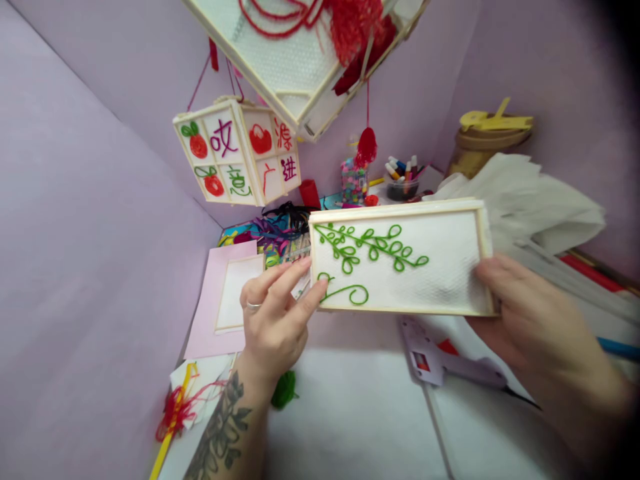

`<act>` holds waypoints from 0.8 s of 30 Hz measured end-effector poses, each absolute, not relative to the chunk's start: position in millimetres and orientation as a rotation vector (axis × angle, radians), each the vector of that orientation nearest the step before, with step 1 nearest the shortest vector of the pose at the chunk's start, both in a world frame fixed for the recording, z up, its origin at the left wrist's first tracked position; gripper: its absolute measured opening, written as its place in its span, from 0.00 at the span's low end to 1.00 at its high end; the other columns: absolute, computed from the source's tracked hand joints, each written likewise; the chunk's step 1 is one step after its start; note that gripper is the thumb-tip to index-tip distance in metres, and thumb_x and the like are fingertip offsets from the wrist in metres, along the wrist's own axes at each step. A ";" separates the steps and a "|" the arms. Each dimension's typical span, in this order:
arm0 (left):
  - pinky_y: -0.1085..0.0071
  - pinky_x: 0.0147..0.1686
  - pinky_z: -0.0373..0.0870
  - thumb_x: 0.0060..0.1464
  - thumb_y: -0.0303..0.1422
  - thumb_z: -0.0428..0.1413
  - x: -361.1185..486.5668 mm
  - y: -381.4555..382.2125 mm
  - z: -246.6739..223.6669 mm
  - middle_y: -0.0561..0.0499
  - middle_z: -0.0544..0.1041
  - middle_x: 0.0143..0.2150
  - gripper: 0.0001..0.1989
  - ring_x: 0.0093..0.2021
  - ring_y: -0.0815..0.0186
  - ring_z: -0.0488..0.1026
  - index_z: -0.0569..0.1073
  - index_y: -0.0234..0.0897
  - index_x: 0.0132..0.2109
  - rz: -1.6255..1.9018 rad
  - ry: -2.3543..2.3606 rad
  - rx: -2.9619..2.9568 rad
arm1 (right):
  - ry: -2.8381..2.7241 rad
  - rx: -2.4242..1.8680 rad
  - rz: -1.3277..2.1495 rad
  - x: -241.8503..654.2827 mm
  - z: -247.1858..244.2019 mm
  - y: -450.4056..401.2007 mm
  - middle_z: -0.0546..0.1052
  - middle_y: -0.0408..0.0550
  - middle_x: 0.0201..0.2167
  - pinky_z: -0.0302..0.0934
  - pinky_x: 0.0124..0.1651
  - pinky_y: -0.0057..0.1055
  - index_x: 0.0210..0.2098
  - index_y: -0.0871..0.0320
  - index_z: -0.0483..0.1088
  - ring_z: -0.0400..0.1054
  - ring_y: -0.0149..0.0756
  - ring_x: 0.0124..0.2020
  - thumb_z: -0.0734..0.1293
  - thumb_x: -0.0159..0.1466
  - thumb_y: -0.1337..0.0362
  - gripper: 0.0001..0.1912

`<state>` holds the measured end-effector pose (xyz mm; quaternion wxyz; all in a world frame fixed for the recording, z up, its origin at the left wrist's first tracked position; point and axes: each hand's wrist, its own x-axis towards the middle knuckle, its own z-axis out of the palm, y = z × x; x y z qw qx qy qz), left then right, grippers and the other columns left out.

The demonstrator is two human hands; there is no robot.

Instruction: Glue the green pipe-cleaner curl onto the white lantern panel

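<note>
Framed panel [445,257]: approx. ½ decorated.
R hand [530,300] had fingers clamped on its right end, above the bench [350,400]; L hand [277,310] had fingers narrow at left edge, by 1 green curl [345,289], grip unclear. Green leafy sprays [373,243] looked done; right side bare, poss. unfinished.

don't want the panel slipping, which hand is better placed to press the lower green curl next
Left, probably: the left hand has its thumb beside the lower green curl, while the right hand grips the white panel at the opposite end and could steady it.
</note>
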<state>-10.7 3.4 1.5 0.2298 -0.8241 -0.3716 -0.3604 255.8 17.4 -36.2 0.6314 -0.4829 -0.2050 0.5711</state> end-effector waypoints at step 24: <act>0.68 0.40 0.75 0.53 0.30 0.63 -9.6 5.1 1.2 0.51 0.80 0.38 0.02 0.41 0.65 0.77 0.76 0.39 0.33 -2.117 -1.704 -1.909 | -0.473 -1.162 1.271 258.1 -36.1 16.5 0.82 0.46 0.38 0.74 0.32 0.28 0.37 0.52 0.77 0.77 0.38 0.33 0.68 0.56 0.62 0.09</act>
